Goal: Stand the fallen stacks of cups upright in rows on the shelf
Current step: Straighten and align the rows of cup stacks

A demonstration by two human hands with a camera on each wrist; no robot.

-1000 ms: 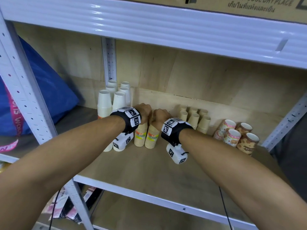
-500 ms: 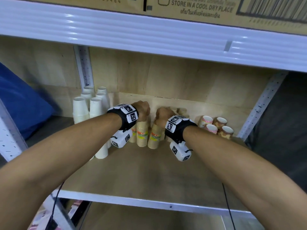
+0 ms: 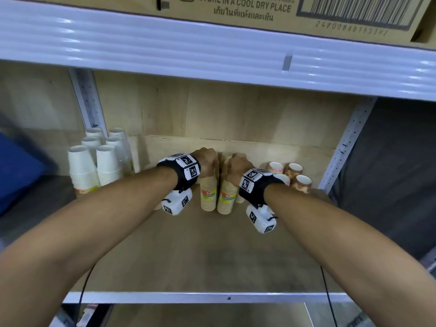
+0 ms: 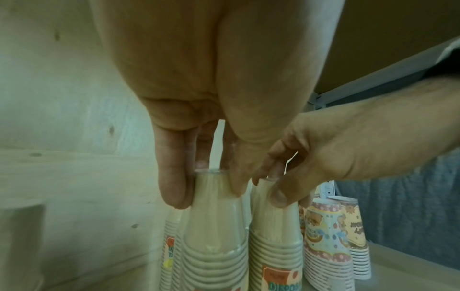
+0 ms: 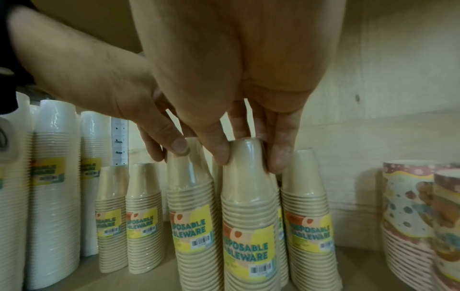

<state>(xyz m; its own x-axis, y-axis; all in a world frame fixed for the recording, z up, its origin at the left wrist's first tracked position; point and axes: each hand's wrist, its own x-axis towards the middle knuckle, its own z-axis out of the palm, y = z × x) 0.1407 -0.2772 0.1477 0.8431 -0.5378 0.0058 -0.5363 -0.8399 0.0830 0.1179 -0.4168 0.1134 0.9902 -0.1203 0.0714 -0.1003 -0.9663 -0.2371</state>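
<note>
Both bare forearms are stretched forward side by side, wrists banded in black straps, while the left hand point(image 3: 207, 161) and the right hand point(image 3: 237, 169) are held knuckles-up, close together, fingers pointed down and pinched around stack tops.

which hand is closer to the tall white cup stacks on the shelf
Left. The left hand grips a tan cup stack beside the white cup stacks; the right hand grips the next tan stack, farther away.

Cup stack labels point(image 5: 245, 254) read "DISPOSABLE TABLEWARE"; carton point(image 3: 236, 5) "STORE IN A COOL DRY PLACE".
</note>
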